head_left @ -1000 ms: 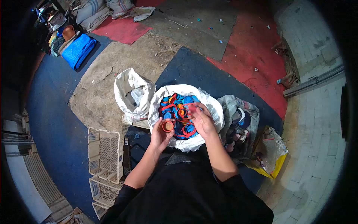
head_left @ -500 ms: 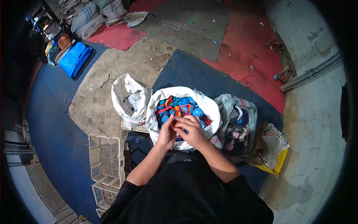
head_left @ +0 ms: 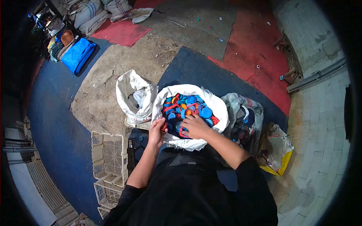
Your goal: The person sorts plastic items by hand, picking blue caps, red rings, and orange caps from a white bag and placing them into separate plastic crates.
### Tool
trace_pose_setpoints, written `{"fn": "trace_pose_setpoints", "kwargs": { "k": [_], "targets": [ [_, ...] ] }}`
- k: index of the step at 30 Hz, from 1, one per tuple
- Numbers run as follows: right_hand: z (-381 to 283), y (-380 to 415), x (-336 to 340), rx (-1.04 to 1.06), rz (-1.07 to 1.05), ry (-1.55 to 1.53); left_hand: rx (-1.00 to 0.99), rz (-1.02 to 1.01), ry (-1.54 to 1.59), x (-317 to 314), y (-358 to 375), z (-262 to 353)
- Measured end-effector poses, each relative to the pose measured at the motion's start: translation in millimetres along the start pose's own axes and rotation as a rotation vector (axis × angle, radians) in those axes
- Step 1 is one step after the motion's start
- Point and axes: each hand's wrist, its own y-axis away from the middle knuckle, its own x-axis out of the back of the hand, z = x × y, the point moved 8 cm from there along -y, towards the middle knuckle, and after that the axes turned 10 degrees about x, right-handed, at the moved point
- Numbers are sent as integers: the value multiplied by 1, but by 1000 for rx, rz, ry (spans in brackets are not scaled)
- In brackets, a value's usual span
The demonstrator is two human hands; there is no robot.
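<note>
A white woven sack [head_left: 222, 113] with its rim rolled open stands before me, filled with blue, red and orange plastic caps [head_left: 171, 116]. Over the sack's left rim, my left hand [head_left: 155, 132] is closed around a red plastic cap [head_left: 164, 127]. Inside the sack, my right hand [head_left: 197, 127] lies on the pile, fingers stretched out and touching the caps near an orange one. Its fingertips are partly hidden among them. A red ring-shaped piece [head_left: 183, 132] shows just under this hand.
Left of the caps stands a smaller white sack [head_left: 122, 94] with clear plastic inside. A greyish sack [head_left: 256, 113] of mixed items and a yellow-edged bag [head_left: 283, 162] are at right. Plastic crates [head_left: 109, 154] stand at lower left. A folded blue tarp [head_left: 78, 54] lies farther off.
My hands were together above the caps and have parted. The left moved to the sack's left rim with a red cap; the right lowered onto the pile. The view shifted slightly.
</note>
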Motion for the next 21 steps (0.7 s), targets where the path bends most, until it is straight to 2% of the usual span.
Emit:
{"fn": "trace_pose_setpoints", "kwargs": {
  "k": [3, 6, 7, 9, 11, 12, 15, 18, 19, 20, 21],
  "targets": [
    [9, 15, 21, -6, -91, -104, 5, -15, 16, 7, -7, -7],
    [28, 15, 28, 3, -97, -756, 10, -25, -12, 10, -7, -8],
    [39, 10, 41, 51, 119, -829, 8, -35, -16, 12, -7, -8],
    [72, 12, 51, -196, 500, -970, 23, -41, -18, 13, -6, -10],
    [82, 29, 77, -307, 615, -218, 55, -32, -16, 15, -4, -9],
    [82, 35, 73, -441, 429, -53, 66, -57, -5, 15, -4, -9],
    [70, 36, 55, -430, 311, 114, 25, -75, -38, 11, -3, -7],
    [52, 32, 34, -396, 276, 6, 62, -42, -30, 14, -5, -11],
    [45, 31, 29, -380, 277, -31, 49, -50, -30, 13, -5, -10],
    [35, 33, 31, -305, 402, -10, 35, -60, -31, 11, -5, -9],
    [34, 34, 29, -260, 421, -41, 19, -68, -31, 9, -5, -7]
  ]
}}
